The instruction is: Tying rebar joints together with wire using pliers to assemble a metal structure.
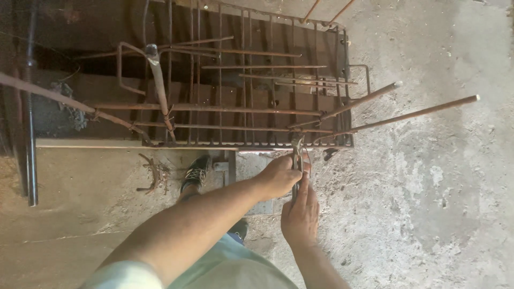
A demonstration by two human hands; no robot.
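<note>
Head view: looking down at a concrete floor [428, 203] with a rebar cage [241, 91] set in a dark pit.
Cage: rusty bars tied into a grid; exact bar count cannot be told.
Long bars: two [412, 114] stick out from the cage's right side over the floor.
Left hand [278, 176]: closed around the pliers [296, 160] at the cage's near edge.
Right hand [301, 214]: curled on the pliers' handles from below, just beside the left.
Pliers: one pair, nose at the cage's near edge.
Shoe [195, 172]: one, on the floor by the pit's near edge.
Scrap wire [152, 174]: small heap left of the shoe.
</note>
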